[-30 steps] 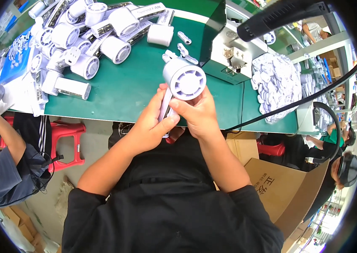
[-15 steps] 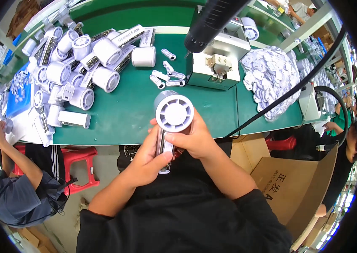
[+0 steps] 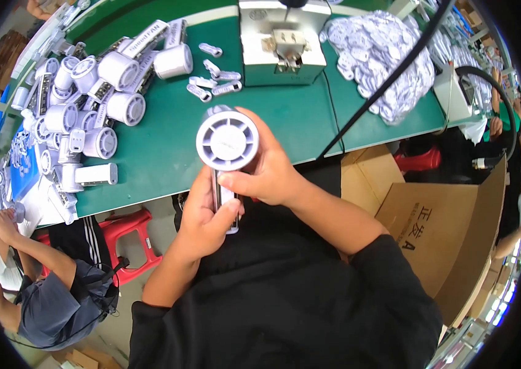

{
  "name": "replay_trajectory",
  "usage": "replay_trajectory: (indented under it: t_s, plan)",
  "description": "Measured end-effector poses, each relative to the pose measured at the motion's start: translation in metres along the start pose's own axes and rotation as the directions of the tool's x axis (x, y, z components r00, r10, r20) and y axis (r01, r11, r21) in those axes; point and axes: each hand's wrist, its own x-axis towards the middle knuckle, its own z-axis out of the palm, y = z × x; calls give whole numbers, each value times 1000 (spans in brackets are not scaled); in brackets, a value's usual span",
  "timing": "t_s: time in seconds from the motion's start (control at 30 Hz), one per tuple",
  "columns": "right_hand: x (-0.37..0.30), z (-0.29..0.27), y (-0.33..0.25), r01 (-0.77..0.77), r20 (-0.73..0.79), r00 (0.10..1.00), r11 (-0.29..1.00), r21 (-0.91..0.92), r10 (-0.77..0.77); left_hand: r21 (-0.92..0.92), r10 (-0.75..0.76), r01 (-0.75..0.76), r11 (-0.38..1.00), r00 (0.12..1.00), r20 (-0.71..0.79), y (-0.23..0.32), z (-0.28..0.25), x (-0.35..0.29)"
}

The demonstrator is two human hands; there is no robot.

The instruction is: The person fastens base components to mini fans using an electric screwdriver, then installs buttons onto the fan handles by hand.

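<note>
A pale grey handheld fan (image 3: 228,142) is held in front of me at the near edge of the table, its round vented end facing up. My right hand (image 3: 273,169) wraps the round head and upper handle from the right, thumb across the front. My left hand (image 3: 202,215) closes around the lower handle, thumb pressed on its face. The handle's open side shows dark inner parts, partly hidden by my fingers. Several small pale plastic pieces (image 3: 226,75) with slots lie on the table beyond the fan.
Many similar fans (image 3: 119,71) are heaped at left. A metal-topped bench machine (image 3: 284,52) stands ahead, beside a pile of flat pale parts (image 3: 380,58). A black cable (image 3: 371,92) crosses at right, above an open cardboard box (image 3: 426,240). A co-worker's hands (image 3: 5,227) are at far left.
The whole view has shifted, so the table things sit higher and further left. The hanging black cylinder has mostly left the top edge. Both hands keep their grip on the fan.
</note>
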Motion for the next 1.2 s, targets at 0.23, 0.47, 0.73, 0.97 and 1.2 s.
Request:
replay_trajectory:
  t_s: [0.23, 0.47, 0.73, 0.97, 1.2]
  plan:
    - [9, -15, 15, -112, 23, 994, 993, 44, 111, -128, -61, 68, 989, 996, 60, -9, -10, 5]
    - [5, 0, 22, -58, -84, 995, 994, -93, 50, 7, 45, -46, 999, 996, 80, -8, -19, -4]
    - [44, 1, 5, 268, 51, 963, 938, -220, -264, 476, 455, -191, 858, 713, -534, 85, -149, -42]
    - [34, -18, 20, 198, -134, 946, 851, -486, -297, 643, 641, 674, 365, 319, -698, 200, -380, -44]
    - [29, -27, 22, 140, -106, 954, 731, -668, -280, 561, 491, 797, 225, 405, -771, 192, -485, -28]
